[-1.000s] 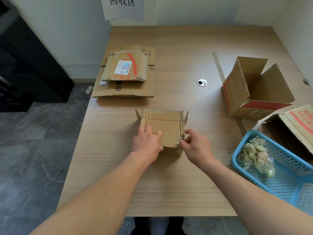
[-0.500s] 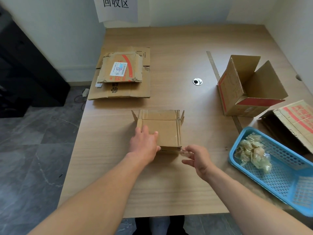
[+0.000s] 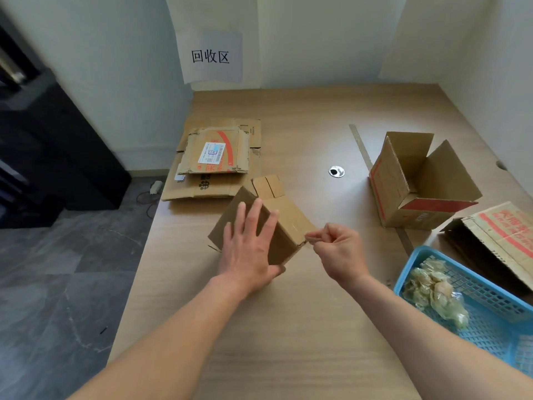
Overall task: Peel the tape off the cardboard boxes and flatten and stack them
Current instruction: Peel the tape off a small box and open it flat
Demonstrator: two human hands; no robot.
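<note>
A small brown cardboard box (image 3: pixel 288 223) sits turned at an angle in the middle of the wooden table (image 3: pixel 302 327). My left hand (image 3: pixel 248 249) lies flat on its top with the fingers spread and the thumb round its near edge. My right hand (image 3: pixel 337 252) pinches a strip of clear tape (image 3: pixel 309 237) at the box's right corner. A stack of flattened boxes (image 3: pixel 213 163) lies at the back left of the table.
An open box with red print (image 3: pixel 415 183) stands at the right. Another printed box (image 3: pixel 501 241) lies on its side behind a blue basket (image 3: pixel 478 307) holding crumpled tape. A cable hole (image 3: pixel 336 171) is in the tabletop. The table's left edge drops to a grey floor.
The small box has been turned counter-clockwise under my left hand. My right hand has come back to the box's right corner and taken hold of tape. The view has tilted up.
</note>
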